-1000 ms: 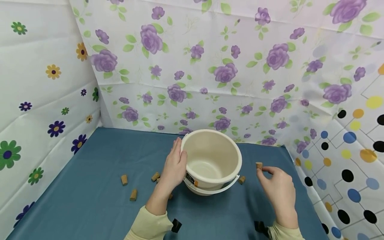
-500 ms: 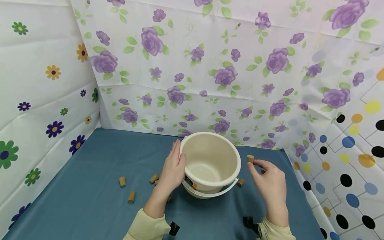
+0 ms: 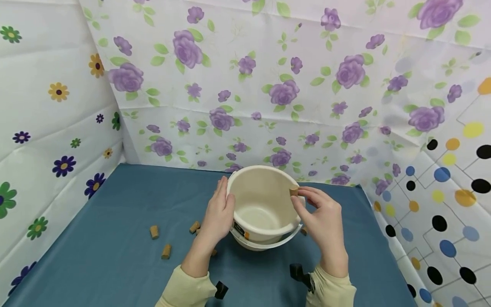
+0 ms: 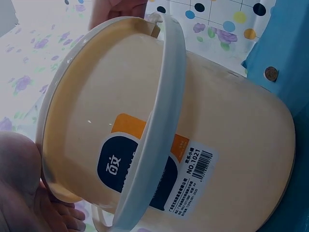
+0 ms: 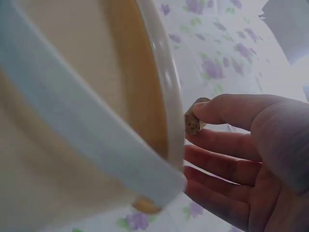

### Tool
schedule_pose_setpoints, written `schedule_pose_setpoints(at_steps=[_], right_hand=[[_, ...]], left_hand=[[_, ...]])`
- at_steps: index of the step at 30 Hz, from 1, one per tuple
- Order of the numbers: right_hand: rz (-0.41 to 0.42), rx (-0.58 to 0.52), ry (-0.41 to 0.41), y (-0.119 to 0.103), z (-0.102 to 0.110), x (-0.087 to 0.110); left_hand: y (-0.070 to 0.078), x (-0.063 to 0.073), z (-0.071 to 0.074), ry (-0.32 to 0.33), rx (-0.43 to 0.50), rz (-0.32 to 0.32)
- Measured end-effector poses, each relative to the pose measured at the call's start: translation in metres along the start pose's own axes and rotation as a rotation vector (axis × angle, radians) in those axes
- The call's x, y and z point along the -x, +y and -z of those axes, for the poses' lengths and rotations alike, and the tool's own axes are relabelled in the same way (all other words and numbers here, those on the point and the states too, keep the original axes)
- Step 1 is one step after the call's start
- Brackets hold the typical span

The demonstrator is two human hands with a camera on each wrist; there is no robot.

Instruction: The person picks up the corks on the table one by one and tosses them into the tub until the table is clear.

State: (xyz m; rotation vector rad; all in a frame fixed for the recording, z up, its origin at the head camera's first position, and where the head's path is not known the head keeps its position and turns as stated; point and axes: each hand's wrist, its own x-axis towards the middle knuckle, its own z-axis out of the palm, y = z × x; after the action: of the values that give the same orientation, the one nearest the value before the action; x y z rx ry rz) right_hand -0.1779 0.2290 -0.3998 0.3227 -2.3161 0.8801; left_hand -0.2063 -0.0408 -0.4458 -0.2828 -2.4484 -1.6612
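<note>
A cream plastic bucket (image 3: 264,192) stands on the blue cloth, its white handle (image 3: 280,242) lowered along the near side. My left hand (image 3: 220,213) rests flat against the bucket's left side, fingers straight up along the wall near the rim. Between thumb and index finger, my right hand (image 3: 322,217) pinches a cork (image 3: 293,190) at the bucket's right rim. From the right wrist view, the same cork (image 5: 194,118) shows just beside the rim, the other fingers extended. What I see of the bucket's bottom holds nothing.
Two corks lie to the left, an upper cork (image 3: 154,232) and a lower cork (image 3: 166,251). Another cork (image 3: 194,227) lies by my left forearm, with more partly hidden there. One cork (image 3: 304,230) sits right of the bucket. Patterned cloth walls (image 3: 245,106) enclose the table.
My right hand has moved left with the cork, from beside the bucket to its right rim. The left hand stays against the bucket. The whole view has shifted slightly.
</note>
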Motion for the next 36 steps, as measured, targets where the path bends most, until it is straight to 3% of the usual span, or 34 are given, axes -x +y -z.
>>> schedule_pose_setpoints(at_steps=[9, 36], right_hand=[[0.071, 0.020, -0.055, -0.005, -0.011, 0.001], [0.092, 0.082, -0.173, -0.011, -0.019, 0.000]], left_hand=[[0.001, -0.001, 0.000, 0.002, -0.009, 0.007], [0.002, 0.000, 0.000, -0.002, -0.018, 0.026]])
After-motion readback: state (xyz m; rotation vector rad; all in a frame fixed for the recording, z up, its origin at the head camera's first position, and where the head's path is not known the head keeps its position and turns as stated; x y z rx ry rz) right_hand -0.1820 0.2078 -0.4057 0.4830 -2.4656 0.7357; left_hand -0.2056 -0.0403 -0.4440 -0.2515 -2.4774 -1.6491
